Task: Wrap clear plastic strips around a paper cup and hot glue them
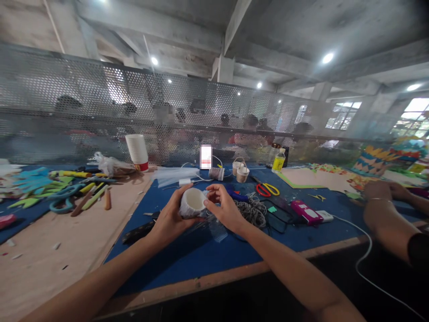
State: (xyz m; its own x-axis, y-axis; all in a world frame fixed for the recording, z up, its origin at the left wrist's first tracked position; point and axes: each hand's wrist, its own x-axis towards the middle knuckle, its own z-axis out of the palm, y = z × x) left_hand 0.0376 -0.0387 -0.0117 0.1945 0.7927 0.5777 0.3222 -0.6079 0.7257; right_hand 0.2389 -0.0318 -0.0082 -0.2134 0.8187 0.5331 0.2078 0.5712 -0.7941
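My left hand (170, 217) is wrapped around a small white cup (191, 206), its fingers under and behind it. The cup tilts so that its open mouth and cream inside face me; its outer side looks wrapped in something greyish white. My right hand (225, 206) is at the cup's right rim, with the thumb on the edge and the other fingers curled. Whether a small piece lies between those fingers is hidden. A clear plastic bag (217, 229) lies below the hands, beside a tangle of grey cord (253, 212).
Red-and-yellow scissors (268, 189), small cups with handles (241, 172), a spool (216, 173) and a magenta box (305, 212) lie on the blue mat. Left are a stack of paper cups (136, 152) and blue-handled scissors (67, 197). Another person's arm (385, 219) reaches in at right.
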